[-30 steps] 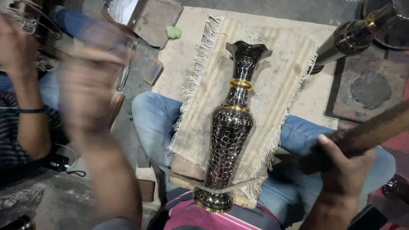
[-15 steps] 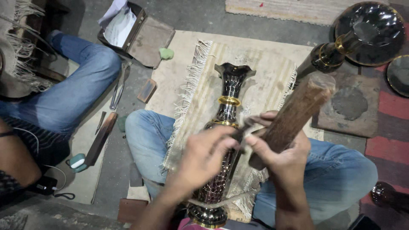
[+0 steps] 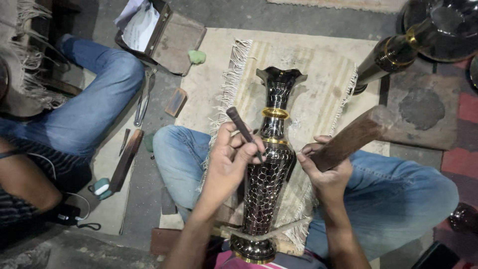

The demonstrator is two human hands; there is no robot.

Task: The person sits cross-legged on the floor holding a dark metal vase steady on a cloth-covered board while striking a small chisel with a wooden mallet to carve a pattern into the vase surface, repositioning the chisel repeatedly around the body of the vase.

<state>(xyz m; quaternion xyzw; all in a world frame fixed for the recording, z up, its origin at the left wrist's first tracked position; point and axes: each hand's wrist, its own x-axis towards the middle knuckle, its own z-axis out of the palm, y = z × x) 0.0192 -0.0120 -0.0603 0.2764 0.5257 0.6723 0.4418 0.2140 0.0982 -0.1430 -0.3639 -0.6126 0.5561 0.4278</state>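
So at that point my left hand (image 3: 230, 160) was pinched around a thin dark chisel (image 3: 244, 130), tip set against the upper body of the vase (image 3: 266, 169). That black engraved vase with its gold neck band lay along my lap, resting on the fringed cloth (image 3: 318, 99) between my knees, flared mouth pointing away from me. My right hand (image 3: 326, 172) was clenched on a chunky wooden mallet (image 3: 356, 138), and it sat just beside the vase.

What worried me: the vase was round and only cradled on cloth, so I figured a strike landing off-centre could roll it and send the chisel skating across the pattern. My thumb and fingers were wrapped close to the struck end too, so a sloppy swing could have caught them. The chisel also looked tilted, which I judged would make a slip more likely.

Packaging-wise, going left to right: an open brown box (image 3: 174, 42) sat up top-left with white paper (image 3: 137, 25) in it, and a small green lump (image 3: 196, 57) just beside it. I couldn't make out labels or signs on any of it. Another dark gold-banded vase (image 3: 393, 55) stood far right.
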